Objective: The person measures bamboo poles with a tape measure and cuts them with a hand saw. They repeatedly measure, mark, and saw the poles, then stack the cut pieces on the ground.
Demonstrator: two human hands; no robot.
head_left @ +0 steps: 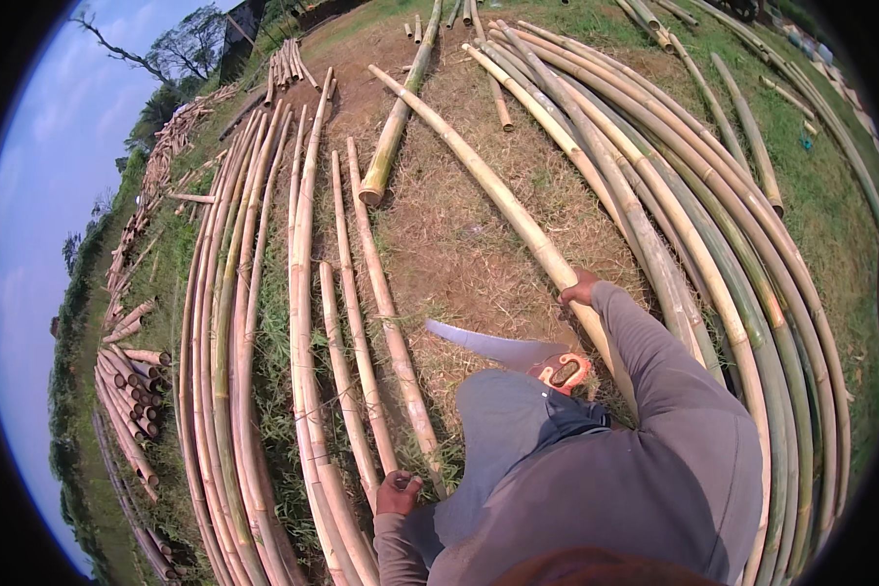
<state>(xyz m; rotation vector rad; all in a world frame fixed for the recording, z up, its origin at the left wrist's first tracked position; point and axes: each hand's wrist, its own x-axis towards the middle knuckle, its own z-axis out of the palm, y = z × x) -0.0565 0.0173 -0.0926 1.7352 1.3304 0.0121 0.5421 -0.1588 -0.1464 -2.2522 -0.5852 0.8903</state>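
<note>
Now my right hand [580, 289] clamped on long pale bamboo pole [498, 195] lying on ground | left hand [397, 491] gripping thinner pole [386, 313] | stiff, smooth, unwieldy; I'd grip mid-length | handsaw [518, 354] at lap

- Long grey sleeves run down both arms to the bare left hand [397, 491] and right hand [580, 289]
- Grey trousers lie between the hands

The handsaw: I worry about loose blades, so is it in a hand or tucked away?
Tucked away. The handsaw juts from the person's waist; the right hand grips a bamboo pole, the left hand another.
</note>
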